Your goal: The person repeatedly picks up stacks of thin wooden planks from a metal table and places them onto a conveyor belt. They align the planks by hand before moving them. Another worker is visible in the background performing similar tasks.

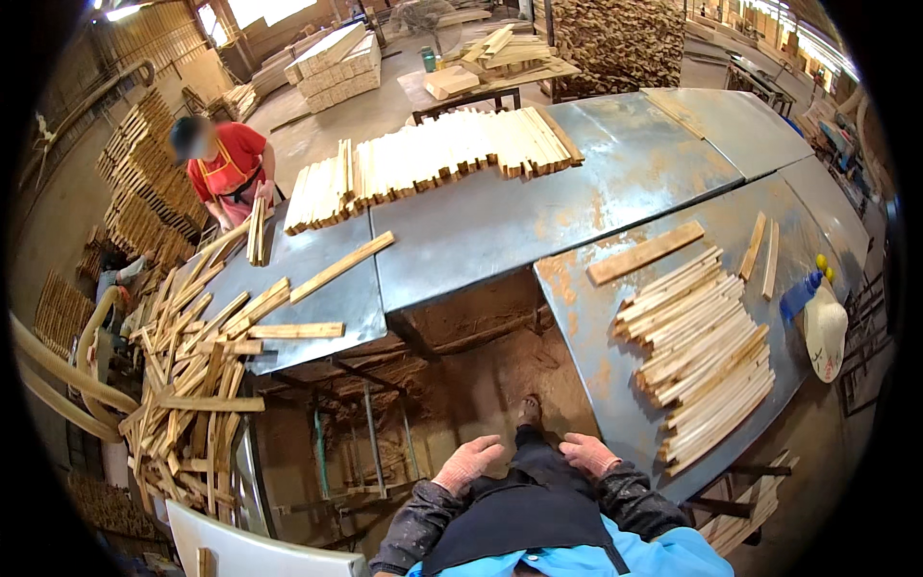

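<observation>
Head view: your left hand (pixel 468 464) and right hand (pixel 588 454) are empty, fingers loosely extended; wooden strips (pixel 702 356) lie on the right table (pixel 575 288), jumbled slats (pixel 192 394) crowd left, floor (pixel 481 380) between table edges.

Windows (pixel 260 10) top left overexposed; tube lights (pixel 829 53) lit in 2 upper corners. Pale sheen on tables (pixel 461 231); floor (pixel 471 385) between dimmer. Fisheye bends edges. Far-left stacks (pixel 65 313) dim, perhaps soft.
</observation>
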The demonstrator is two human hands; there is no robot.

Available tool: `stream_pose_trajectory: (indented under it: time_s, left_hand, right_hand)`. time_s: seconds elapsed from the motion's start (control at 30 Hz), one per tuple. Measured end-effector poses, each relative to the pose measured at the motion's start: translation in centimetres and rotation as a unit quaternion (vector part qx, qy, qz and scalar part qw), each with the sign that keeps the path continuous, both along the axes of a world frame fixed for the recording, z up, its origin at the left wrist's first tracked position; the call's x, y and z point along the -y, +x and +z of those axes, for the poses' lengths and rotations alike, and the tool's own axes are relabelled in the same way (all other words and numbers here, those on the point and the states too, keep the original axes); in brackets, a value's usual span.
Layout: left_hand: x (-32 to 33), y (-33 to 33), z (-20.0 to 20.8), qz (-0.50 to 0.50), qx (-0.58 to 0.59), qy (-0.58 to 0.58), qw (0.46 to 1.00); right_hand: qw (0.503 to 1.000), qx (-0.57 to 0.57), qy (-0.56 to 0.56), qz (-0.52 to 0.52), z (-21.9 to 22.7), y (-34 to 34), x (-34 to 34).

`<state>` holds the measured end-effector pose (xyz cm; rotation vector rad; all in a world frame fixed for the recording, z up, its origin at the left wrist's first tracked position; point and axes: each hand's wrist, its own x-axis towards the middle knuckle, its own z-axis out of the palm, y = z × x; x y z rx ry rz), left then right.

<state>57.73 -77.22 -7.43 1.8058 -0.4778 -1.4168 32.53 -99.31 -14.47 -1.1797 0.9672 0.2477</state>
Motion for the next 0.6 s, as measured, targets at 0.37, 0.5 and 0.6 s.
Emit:
stream_pose_trajectory:
  time_s: [0.37, 0.5, 0.6]
  left_hand:
    - [17.7, 21.8, 1.9, 0.145, 0.044, -0.049, 0.987]
    - [22.3, 31.2, -1.4, 0.186, 0.046, -0.090, 0.977]
    - [27.0, 39.9, -5.0, 0.266, 0.068, -0.123, 0.954]
  right_hand:
    - [0.978, 0.086, -0.155, 0.110, 1.7, 27.3, 22.6]
    - [0.988, 0.094, -0.081, 0.097, 1.0, 36.9, 27.5]
    - [0.983, 0.077, -0.093, 0.137, 0.9, 44.3, 31.8]
